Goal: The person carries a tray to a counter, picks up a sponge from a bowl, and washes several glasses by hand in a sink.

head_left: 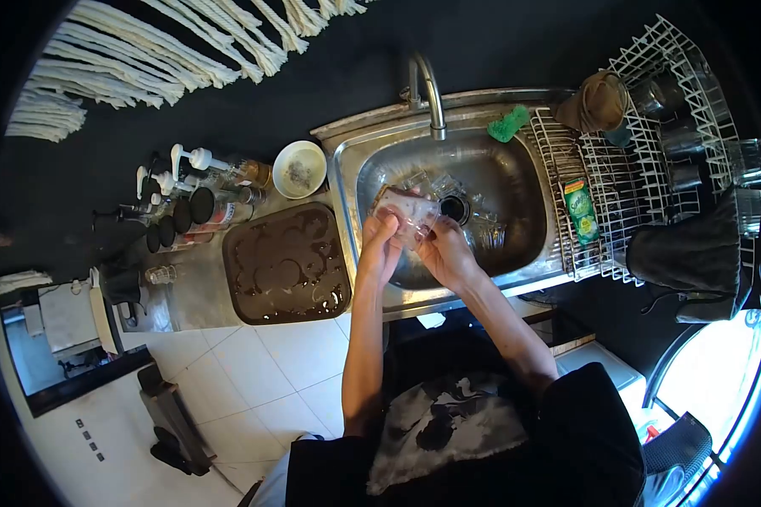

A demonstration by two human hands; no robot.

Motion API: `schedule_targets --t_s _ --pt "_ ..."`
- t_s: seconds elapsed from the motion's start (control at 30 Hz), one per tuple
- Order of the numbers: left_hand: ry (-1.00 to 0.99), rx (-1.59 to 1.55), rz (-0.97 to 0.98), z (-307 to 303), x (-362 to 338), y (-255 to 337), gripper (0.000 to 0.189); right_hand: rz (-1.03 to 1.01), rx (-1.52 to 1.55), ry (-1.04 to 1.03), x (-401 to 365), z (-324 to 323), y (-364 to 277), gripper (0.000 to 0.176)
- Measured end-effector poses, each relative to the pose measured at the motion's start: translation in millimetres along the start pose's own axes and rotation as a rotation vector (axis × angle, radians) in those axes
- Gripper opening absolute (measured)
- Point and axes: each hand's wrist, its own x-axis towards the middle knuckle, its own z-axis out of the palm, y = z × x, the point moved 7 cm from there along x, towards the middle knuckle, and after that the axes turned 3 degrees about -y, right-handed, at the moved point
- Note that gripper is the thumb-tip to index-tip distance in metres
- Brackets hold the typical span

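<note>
Both my hands are on one clear glass point(406, 211), up over the left part of the sink point(516, 258). Left hand point(382, 241): closed on the glass's left side, thumb across its near face. Right hand point(442, 249): fingers curled in at its lower right, grip narrow. Glass is tilted, whitish-pink stuff showing on or in it; can't tell which.

Below, in the basin: more clear glasses point(488, 232), jumbled, plus a dark round piece point(455, 208) just right of my hands. Faucet point(435, 101) hangs over the basin's far side; can't tell if water runs. Green sponge point(508, 123) on the far right rim.

Right of sink: white wire rack point(558, 152) with a green packet point(581, 211), a brown cloth-like piece point(602, 103) and glassware point(683, 139); dark cloth point(685, 253) draped at its near end.

Left: dark tray point(287, 264), wet, beside sink; white bowl point(299, 169) behind it, pump bottles point(207, 162) farther left.
</note>
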Motion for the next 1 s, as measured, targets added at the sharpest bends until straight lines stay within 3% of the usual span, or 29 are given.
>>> schedule_targets --t_s 0.07,0.13,0.17,0.2,0.27,0.3,0.4,0.47,0.53,0.67,0.83,0.87,0.93,0.97,1.0 --pt "-0.053 -0.02 -0.021 10.4 -2.8 1.3 0.034 -0.014 -0.042 -0.02 0.8 -17.4 1.5 0.02" --pt "0.002 -0.043 -0.057 9.5 -4.3 -0.4 0.031 -0.113 -0.309 -0.135 5.4 -24.0 -5.3 0.02" --pt "0.095 -0.108 -0.128 -36.9 -12.5 -25.5 0.029 -0.157 -0.768 -0.076 -4.6 -7.0 -19.3 0.019" --pt "0.091 -0.096 -0.123 -28.2 -12.5 -19.9 0.029 -0.163 -0.76 -0.085 -0.7 -9.7 -16.9 0.019" --pt "0.294 0.043 -0.08 -9.0 -13.7 -12.8 0.049 -0.539 -1.138 -0.221 2.4 -8.0 -13.9 0.016" --pt "0.373 0.09 0.025 -3.1 -10.3 -14.2 0.042 -0.537 -1.133 -0.223 5.7 -14.2 -7.7 0.016" --pt "0.288 0.0 -0.051 -23.7 -11.3 -34.1 0.027 -0.262 -0.554 -0.165 20.6 -42.5 10.7 0.019" --pt "0.281 -0.07 -0.03 -25.0 -15.7 -43.5 0.029 -0.208 -0.462 -0.29 21.0 -43.7 13.0 0.025" --pt "0.219 -0.041 -0.008 -14.3 -18.9 -38.7 0.03 0.046 0.265 -0.293 -0.4 -4.5 9.5 0.031" --pt "0.142 0.162 -0.011 7.5 -22.1 -17.7 0.044 0.055 0.28 -0.373 -7.7 0.3 -3.4 0.043" --pt "0.007 0.298 -0.089 -12.6 -17.0 -21.2 0.053 0.04 -0.117 -0.109 11.7 -22.9 -9.2 0.027" --pt "0.068 0.288 -0.112 -10.0 -18.4 -13.8 0.053 0.038 -0.117 -0.103 12.5 -26.6 -11.3 0.027" --pt "0.197 0.265 -0.153 -5.1 -21.8 1.9 0.055 -0.136 -0.495 -0.107 17.3 -27.9 -30.8 0.018" --pt "0.206 0.277 -0.229 -13.6 -21.1 -2.0 0.054 -0.124 -0.694 -0.1 16.5 -27.8 -36.9 0.019" --pt "0.212 0.272 -0.226 -17.7 -18.7 -6.6 0.054 -0.118 -0.699 -0.101 18.1 -27.0 -40.4 0.019"
